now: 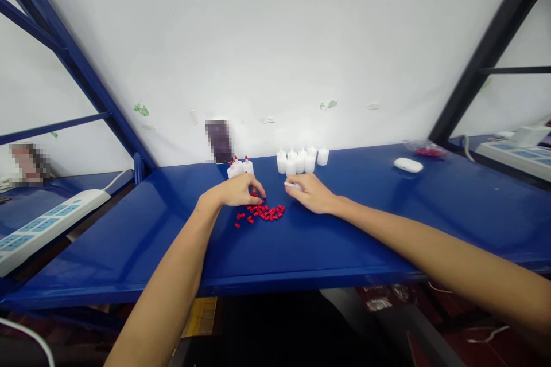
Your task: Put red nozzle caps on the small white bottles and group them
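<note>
My left hand [241,190] is over a loose pile of small red caps [271,214] on the blue table. Its thumb and forefinger are curled together around a red cap at the pile's far edge. In my right hand [316,194] is a small white squeeze bottle [294,186], tilted with its nozzle pointing left; my fingers hide most of its body. Behind my left hand stand several white bottles with red tips [235,168]. A group of uncapped white bottles [300,161] stands upright just beyond my right hand.
A dark, pixelated phone-like object [220,140] leans on the wall. To the right lie a white oval case [408,166] and a clear bag with red pieces [429,151]. Power strips [51,226] flank the blue table [344,246]; blue shelf posts [81,63] rise at its sides.
</note>
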Motion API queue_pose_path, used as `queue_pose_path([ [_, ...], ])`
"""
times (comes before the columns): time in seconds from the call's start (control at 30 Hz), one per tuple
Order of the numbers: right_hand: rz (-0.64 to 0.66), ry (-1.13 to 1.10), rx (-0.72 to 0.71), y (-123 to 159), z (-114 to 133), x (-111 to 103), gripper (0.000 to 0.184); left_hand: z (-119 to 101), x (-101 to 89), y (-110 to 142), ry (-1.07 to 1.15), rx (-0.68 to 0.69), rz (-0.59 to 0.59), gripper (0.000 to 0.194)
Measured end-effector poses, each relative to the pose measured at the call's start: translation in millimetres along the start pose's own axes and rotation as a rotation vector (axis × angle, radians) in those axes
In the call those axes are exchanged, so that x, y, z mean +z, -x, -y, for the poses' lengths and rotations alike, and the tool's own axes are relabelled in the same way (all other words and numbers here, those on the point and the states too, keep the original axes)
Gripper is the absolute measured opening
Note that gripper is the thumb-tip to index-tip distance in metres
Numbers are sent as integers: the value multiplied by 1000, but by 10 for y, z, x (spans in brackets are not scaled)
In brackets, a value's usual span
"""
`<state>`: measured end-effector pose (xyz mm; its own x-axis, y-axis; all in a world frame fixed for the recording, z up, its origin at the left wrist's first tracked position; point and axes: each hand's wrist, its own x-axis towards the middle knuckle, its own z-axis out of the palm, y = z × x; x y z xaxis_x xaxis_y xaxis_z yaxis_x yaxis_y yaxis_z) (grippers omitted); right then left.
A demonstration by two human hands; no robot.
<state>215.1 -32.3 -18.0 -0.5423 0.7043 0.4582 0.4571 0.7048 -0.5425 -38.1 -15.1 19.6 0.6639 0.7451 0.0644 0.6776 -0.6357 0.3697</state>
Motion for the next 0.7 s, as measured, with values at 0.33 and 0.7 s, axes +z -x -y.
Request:
queue_pose_path([
  [0.33,-53,-219,40,33,75,-23,19,-286,194,-174,89,101,-388,11],
  [0.7,22,-388,21,-41,-69,39,26,-435,318,-324,503,109,-635,19],
])
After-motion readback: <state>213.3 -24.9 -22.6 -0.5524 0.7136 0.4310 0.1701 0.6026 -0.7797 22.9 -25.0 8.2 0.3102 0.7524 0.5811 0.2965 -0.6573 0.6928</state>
